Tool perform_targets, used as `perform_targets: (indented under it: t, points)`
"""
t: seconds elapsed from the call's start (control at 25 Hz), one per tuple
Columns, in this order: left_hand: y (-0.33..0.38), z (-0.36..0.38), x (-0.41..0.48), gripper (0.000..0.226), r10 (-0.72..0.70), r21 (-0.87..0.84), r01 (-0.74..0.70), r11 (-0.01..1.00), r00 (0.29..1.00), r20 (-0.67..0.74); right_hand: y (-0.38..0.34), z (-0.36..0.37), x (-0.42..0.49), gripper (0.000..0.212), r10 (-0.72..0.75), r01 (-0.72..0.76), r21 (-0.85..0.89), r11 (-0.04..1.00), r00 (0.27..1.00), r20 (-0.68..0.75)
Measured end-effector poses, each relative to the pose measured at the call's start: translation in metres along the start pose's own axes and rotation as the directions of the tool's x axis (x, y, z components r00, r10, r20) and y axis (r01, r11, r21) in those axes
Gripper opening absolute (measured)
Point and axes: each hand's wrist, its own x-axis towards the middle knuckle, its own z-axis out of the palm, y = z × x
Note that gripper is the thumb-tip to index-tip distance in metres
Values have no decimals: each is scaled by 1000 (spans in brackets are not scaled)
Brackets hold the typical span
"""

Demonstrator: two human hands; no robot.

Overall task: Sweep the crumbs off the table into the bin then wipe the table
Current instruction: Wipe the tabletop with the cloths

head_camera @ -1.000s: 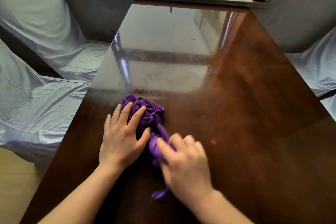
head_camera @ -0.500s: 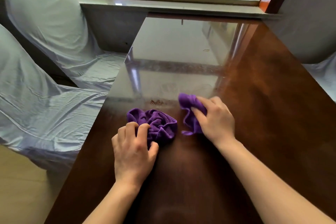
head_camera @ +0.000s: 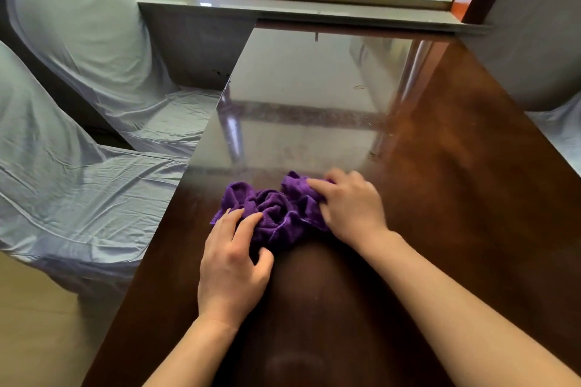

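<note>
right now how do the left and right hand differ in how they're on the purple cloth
The left hand sits at the near left edge of the purple cloth, fingers curled onto the bunched folds. The right hand is farther up on the cloth's right side, its fingers reaching across the far top edge. Both press the cloth against the table.

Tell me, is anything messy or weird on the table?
A little. The purple cloth is scrunched into a lump under the left hand and right hand, not spread flat. A few specks and dusty smears sit on the shiny table farther back.
</note>
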Motion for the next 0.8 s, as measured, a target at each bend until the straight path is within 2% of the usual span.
perform_targets:
  t: [0.08,0.16,0.24,0.32,0.4,0.44,0.52,0.56,0.64,0.68,0.72,0.8]
  points:
    - [1,-1,-1,53,21,-28,-21,999,1000,22,21,-18,-54,43,91,-91,3,996,995,-27]
    - [0,-1,-2,53,61,-12,-60,998,997,53,19,-29,-102,45,109,-107,31,994,991,-74]
    - [2,0,-3,52,110,32,-113,993,991,81,-4,-27,-141,49,14,-5,91,996,995,-96]
    - [6,-1,-1,57,124,114,-136,984,987,107,-26,-20,-170,50,-156,167,95,981,981,-112]
    - [13,-2,-1,64,127,232,-151,961,985,113,-5,-22,-172,48,-191,202,59,978,970,-152]
    - [15,-1,-2,66,147,290,-170,942,984,99,18,-25,-166,47,-140,145,23,989,978,-154]
    - [19,1,-7,66,228,364,-244,899,970,87,74,-37,-154,47,66,-74,-82,994,993,-97]
    - [24,3,-8,66,266,375,-282,883,959,96,102,-44,-146,48,196,-205,-138,969,978,-75]
    - [46,17,-6,68,305,389,-346,854,938,165,139,-50,-135,49,439,-443,-172,880,896,-58]
    - [62,27,-2,67,312,385,-380,841,922,229,142,-48,-131,48,499,-504,-161,848,863,-71]
    - [81,39,3,65,306,363,-401,841,906,291,135,-44,-130,47,502,-510,-145,848,860,-89]
    - [111,62,15,61,256,320,-376,870,897,359,106,-33,-139,46,353,-365,-89,927,927,-123]
